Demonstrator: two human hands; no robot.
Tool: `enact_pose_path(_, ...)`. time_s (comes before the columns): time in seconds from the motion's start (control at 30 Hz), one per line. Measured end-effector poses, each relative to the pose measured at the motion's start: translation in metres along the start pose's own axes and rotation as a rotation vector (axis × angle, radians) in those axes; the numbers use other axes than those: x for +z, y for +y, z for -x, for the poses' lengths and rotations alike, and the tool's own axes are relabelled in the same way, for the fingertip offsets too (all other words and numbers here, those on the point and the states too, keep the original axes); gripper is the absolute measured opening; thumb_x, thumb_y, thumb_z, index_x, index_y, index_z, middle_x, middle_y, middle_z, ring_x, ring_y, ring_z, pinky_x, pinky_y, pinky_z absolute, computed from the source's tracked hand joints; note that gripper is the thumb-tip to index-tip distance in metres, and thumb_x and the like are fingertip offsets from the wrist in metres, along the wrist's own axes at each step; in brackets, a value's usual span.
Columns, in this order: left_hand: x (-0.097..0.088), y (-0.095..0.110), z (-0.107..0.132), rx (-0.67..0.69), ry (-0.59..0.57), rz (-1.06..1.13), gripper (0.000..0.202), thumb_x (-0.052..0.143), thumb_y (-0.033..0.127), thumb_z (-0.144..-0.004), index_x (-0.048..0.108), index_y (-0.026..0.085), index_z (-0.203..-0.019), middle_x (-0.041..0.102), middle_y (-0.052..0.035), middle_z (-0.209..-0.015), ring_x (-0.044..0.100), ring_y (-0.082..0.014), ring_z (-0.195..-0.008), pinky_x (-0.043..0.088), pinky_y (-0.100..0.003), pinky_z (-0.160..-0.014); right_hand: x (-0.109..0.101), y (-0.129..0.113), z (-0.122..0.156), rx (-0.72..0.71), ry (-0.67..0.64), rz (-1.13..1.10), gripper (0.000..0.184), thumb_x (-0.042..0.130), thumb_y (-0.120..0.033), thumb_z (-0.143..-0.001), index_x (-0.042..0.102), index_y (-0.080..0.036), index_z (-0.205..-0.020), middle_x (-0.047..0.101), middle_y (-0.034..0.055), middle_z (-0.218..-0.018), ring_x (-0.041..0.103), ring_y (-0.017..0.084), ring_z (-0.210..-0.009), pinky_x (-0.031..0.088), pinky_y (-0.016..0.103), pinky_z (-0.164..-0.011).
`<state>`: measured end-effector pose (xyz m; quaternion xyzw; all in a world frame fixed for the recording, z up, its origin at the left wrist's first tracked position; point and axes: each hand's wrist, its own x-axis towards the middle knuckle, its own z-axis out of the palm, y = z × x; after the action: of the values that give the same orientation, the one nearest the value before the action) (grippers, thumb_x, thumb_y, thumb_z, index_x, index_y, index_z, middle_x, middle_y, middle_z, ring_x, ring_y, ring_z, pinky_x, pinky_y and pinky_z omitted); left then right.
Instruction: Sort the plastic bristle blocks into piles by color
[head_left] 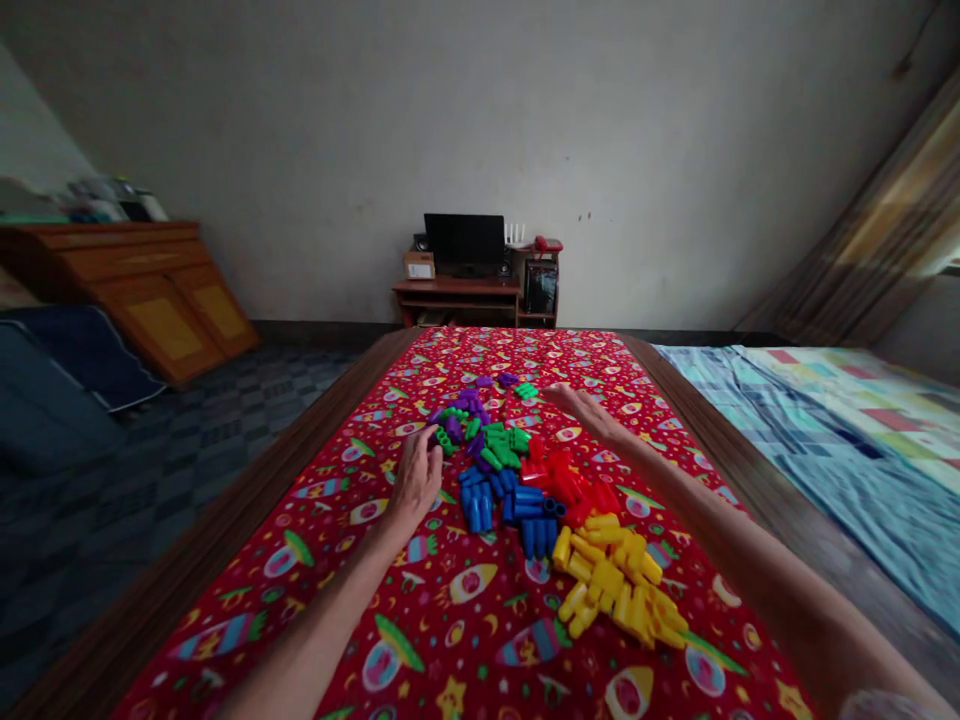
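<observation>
With the blue plastic blocks as my mark, the green blocks lie just beyond, the purple blocks farther out, the red blocks to the right and the yellow blocks nearer me, rightward. My left hand is left of the blue, fingers loosely bent and parted; I can't tell whether they touch a block. My right hand reaches past the blue, fingers outstretched, empty, beside a small green cluster. The blocks look light, stiff and slick; I'd pinch their rounded sides.
</observation>
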<state>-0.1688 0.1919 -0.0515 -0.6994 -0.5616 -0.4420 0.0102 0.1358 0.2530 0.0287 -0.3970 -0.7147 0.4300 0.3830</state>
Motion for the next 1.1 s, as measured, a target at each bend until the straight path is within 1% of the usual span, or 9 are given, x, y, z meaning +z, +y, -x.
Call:
enact_pose_path(0.13, -0.001, 0.025, 0.003, 0.202, -0.005, 0.011, 0.038, 0.032, 0.028, -0.098, 0.041, 0.017, -0.133, 0.049, -0.0160, -0.133, 0.044, -0.0253, -0.130, 0.037, -0.047, -0.109, -0.036, 0.011, 0.132, 0.086, 0.043, 0.319, 0.067, 0.030, -0.066, -0.092, 0.042, -0.027, -0.145, 0.042, 0.0079, -0.148, 0.039, 0.028, -0.137, 0.029, 0.051, -0.114)
enact_pose_path(0.23, -0.004, 0.053, 0.008, 0.351, -0.103, -0.004, 0.041, 0.034, 0.028, -0.099, 0.035, 0.019, -0.139, 0.041, -0.0146, -0.144, 0.031, -0.0261, -0.140, 0.027, -0.050, -0.115, -0.024, 0.024, 0.219, -0.001, -0.109, 0.524, 0.081, 0.053, -0.063, -0.084, 0.023, -0.031, -0.152, 0.025, 0.0067, -0.157, 0.028, 0.031, -0.141, 0.034, 0.049, -0.111)
enact_pose_path(0.33, -0.010, 0.084, 0.015, 0.469, -0.267, -0.018, 0.046, 0.037, 0.032, -0.099, 0.033, 0.022, -0.143, 0.037, -0.0115, -0.151, 0.021, -0.0282, -0.144, 0.013, -0.056, -0.117, 0.003, 0.029, 0.249, -0.076, -0.150, 0.684, 0.100, 0.069, -0.056, -0.075, 0.014, -0.030, -0.154, 0.007, 0.0087, -0.160, 0.023, 0.034, -0.142, 0.040, 0.047, -0.108)
enact_pose_path(0.47, -0.020, 0.121, 0.027, 0.613, -0.451, -0.029, 0.051, 0.041, 0.041, -0.098, 0.033, 0.027, -0.146, 0.035, -0.0074, -0.154, 0.019, -0.0298, -0.145, 0.007, -0.059, -0.116, 0.041, 0.030, 0.204, -0.198, 0.033, 0.707, 0.096, 0.065, -0.045, -0.082, 0.004, -0.027, -0.155, 0.004, 0.0126, -0.161, 0.017, 0.033, -0.144, 0.038, 0.050, -0.108)
enact_pose_path(0.63, -0.020, 0.137, 0.035, 0.743, -0.501, -0.066, 0.058, 0.046, 0.053, -0.093, 0.038, 0.030, -0.145, 0.038, -0.0060, -0.152, 0.024, -0.0316, -0.143, 0.006, -0.060, -0.116, 0.066, 0.029, 0.129, -0.257, 0.116, 0.603, 0.093, 0.069, -0.046, -0.077, 0.018, -0.026, -0.153, 0.022, 0.0146, -0.157, 0.033, 0.034, -0.139, 0.040, 0.053, -0.105)
enact_pose_path(0.8, -0.020, 0.112, 0.030, 0.680, -0.452, -0.190, 0.057, 0.046, 0.049, -0.094, 0.038, 0.024, -0.145, 0.037, -0.0097, -0.152, 0.027, -0.0308, -0.142, 0.009, -0.058, -0.116, 0.073, 0.023, 0.097, -0.238, 0.149, 0.525, 0.077, 0.064, -0.051, -0.080, 0.037, -0.024, -0.147, 0.043, 0.0134, -0.147, 0.043, 0.033, -0.133, 0.040, 0.053, -0.105)
enact_pose_path(0.93, -0.046, 0.093, 0.037, 0.643, -0.413, -0.264, 0.057, 0.045, 0.047, -0.095, 0.033, 0.026, -0.147, 0.034, -0.0103, -0.154, 0.026, -0.0322, -0.142, 0.008, -0.061, -0.115, 0.081, 0.016, 0.058, -0.213, 0.191, 0.420, 0.061, 0.057, -0.053, -0.084, 0.050, -0.023, -0.138, 0.056, 0.0115, -0.136, 0.050, 0.031, -0.127, 0.042, 0.050, -0.103)
enact_pose_path(1.03, -0.063, 0.102, 0.057, 0.666, -0.483, -0.224, 0.058, 0.043, 0.053, -0.094, 0.034, 0.031, -0.147, 0.032, -0.0058, -0.155, 0.024, -0.0318, -0.143, 0.012, -0.059, -0.115, 0.070, 0.021, 0.036, -0.176, 0.278, 0.370, 0.053, 0.045, -0.052, -0.090, 0.057, -0.019, -0.130, 0.061, 0.0130, -0.130, 0.055, 0.029, -0.122, 0.043, 0.047, -0.103)
enact_pose_path(1.1, -0.061, 0.117, 0.071, 0.744, -0.563, -0.163, 0.056, 0.041, 0.058, -0.093, 0.039, 0.033, -0.144, 0.032, -0.0006, -0.156, 0.022, -0.0304, -0.144, 0.015, -0.056, -0.116, 0.053, 0.034, 0.033, -0.118, 0.396, 0.417, 0.056, 0.038, -0.052, -0.092, 0.060, -0.014, -0.126, 0.060, 0.0167, -0.129, 0.054, 0.030, -0.123, 0.040, 0.048, -0.105)
